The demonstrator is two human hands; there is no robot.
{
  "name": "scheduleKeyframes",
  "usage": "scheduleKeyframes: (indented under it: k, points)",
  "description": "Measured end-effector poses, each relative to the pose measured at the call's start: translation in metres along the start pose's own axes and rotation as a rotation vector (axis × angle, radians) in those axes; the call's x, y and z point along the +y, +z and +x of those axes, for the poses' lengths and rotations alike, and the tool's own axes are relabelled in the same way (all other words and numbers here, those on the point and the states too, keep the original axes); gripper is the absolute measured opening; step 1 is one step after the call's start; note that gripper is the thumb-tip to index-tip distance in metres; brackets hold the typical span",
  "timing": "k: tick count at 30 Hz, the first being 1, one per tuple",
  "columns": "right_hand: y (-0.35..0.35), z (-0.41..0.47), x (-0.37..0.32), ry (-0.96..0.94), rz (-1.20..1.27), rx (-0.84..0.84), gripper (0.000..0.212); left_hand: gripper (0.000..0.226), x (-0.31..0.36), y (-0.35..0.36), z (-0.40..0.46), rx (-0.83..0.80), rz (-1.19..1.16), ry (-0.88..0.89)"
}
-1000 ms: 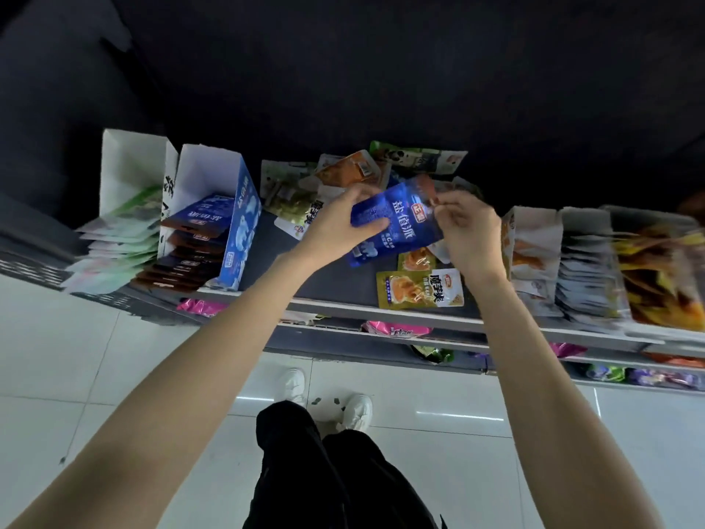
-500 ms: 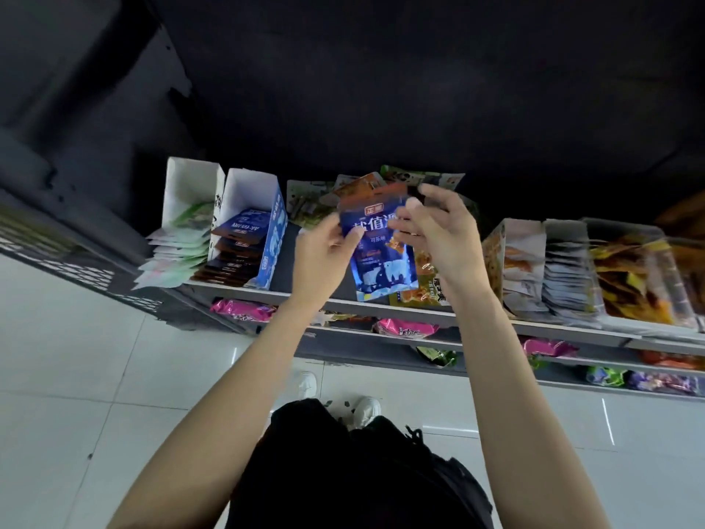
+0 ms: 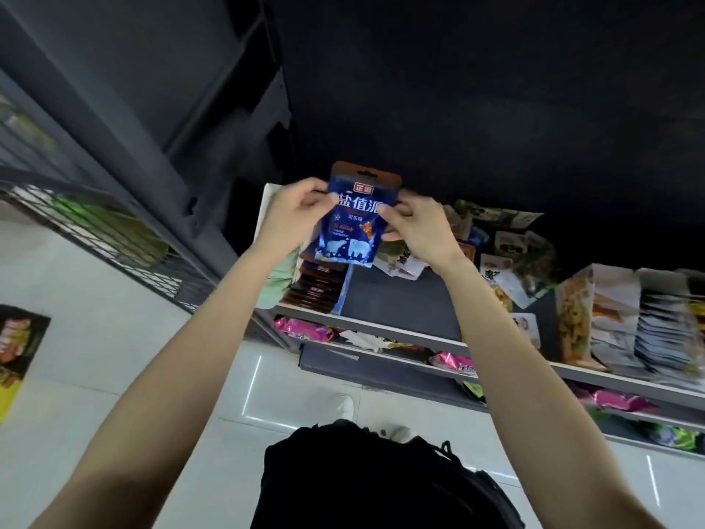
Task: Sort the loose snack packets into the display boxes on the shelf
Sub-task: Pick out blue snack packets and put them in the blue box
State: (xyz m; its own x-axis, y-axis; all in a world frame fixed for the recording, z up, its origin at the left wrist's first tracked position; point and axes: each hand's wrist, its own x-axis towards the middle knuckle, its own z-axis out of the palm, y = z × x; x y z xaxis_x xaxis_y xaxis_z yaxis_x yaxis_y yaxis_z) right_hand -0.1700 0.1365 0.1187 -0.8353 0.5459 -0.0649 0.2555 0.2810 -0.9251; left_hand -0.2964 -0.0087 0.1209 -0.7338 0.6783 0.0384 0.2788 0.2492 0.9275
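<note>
At the far left, a dark poster (image 3: 19, 349) with yellow and orange print lies at the picture's edge, and a grey wire-mesh rack (image 3: 114, 238) runs diagonally toward the shelf (image 3: 400, 299). At the shelf's left end stands a display box (image 3: 320, 288) packed with dark brown-topped packets, mostly hidden behind the arm.

The left hand (image 3: 293, 215) pinches the left edge of the blue packet (image 3: 353, 219), thumb on its front and fingers curled behind. The packet is held upright in the air above the shelf's left end, over that box. It is a glossy blue pouch with a brown header strip and hang slot, a small red logo, large white characters, and pale elephant shapes along its lower edge. The right hand (image 3: 416, 231) pinches the packet's right edge in the same way, fingers curled.

Right of the hands, a pile of loose packets (image 3: 507, 253) in green, white and orange lies toward the shelf's back edge. At the shelf's right end, display boxes (image 3: 618, 318) hold upright rows of orange and grey-white packets. Pink packets (image 3: 301, 328) sit on the lower shelf's front edge.
</note>
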Motion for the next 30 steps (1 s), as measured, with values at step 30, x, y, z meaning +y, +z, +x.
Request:
scheduleKeyframes:
  k: [30]
  points:
    - [0.085,0.005,0.079,-0.179,-0.76,-0.013,0.028,0.028,-0.088,-0.006,0.008,-0.204,1.108,0.1]
